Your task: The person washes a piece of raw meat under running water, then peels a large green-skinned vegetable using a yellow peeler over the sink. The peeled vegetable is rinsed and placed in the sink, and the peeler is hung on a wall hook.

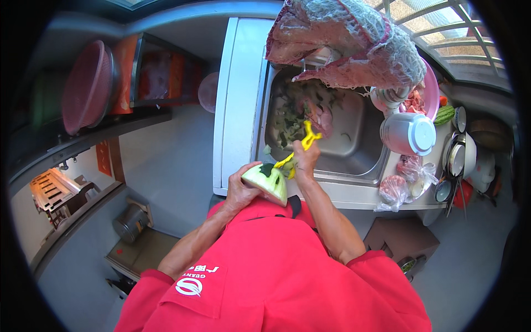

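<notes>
My left hand point(240, 189) grips a piece of melon or gourd point(267, 184), held close to my body at the counter's front edge. Most of its skin is pared to pale green, with a dark green patch left on top. A yellow peeler point(307, 141) is in my right hand point(306, 159), its lower end against the melon's side. Beyond both hands lies the steel sink point(348, 124), where dark green peelings point(290, 124) are scattered around a piece of raw meat or poultry point(321, 120).
A netted cloth point(344, 41) hangs over the sink's far side. Right of the sink stand a white plastic container point(408, 133), a pink basin point(431, 89) with raw meat, bagged food point(394, 191) and stacked bowls point(458, 157). A white counter strip point(238, 103) borders the left side.
</notes>
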Tool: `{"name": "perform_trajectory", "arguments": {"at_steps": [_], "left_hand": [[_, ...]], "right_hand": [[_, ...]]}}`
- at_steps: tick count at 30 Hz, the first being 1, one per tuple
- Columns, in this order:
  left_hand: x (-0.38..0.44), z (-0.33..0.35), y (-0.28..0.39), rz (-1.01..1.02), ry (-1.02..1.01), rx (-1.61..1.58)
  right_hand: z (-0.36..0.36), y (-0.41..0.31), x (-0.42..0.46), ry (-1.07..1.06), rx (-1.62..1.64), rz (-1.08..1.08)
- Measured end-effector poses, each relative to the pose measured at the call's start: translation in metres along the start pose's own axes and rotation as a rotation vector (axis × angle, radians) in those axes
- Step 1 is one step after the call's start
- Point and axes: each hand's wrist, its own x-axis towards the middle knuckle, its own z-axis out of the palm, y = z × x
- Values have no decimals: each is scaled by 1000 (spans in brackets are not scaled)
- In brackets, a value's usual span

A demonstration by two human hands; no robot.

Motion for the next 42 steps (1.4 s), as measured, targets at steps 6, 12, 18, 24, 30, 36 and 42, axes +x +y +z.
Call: {"name": "perform_trajectory", "arguments": {"at_steps": [6,12,18,24,30,36,42], "left_hand": [[1,1,4,-58,5,16],[1,4,0,-44,20,-21],[2,4,3,-30,24,33],[3,3,8,-73,7,68],[7,8,7,-71,30,69],[6,7,6,-104,29,22],[3,6,10,-67,21,44]], "right_hand": [[-17,-2,4,-64,234,183],[-5,-33,-41,-208,204,197],[4,10,8,192,-106,-52],[-7,-27,-1,-121,186,405],[-13,-36,-21,-265,228,413],[-17,-34,-35,-284,205,262],[-6,-5,-9,-28,-72,-17]]}}
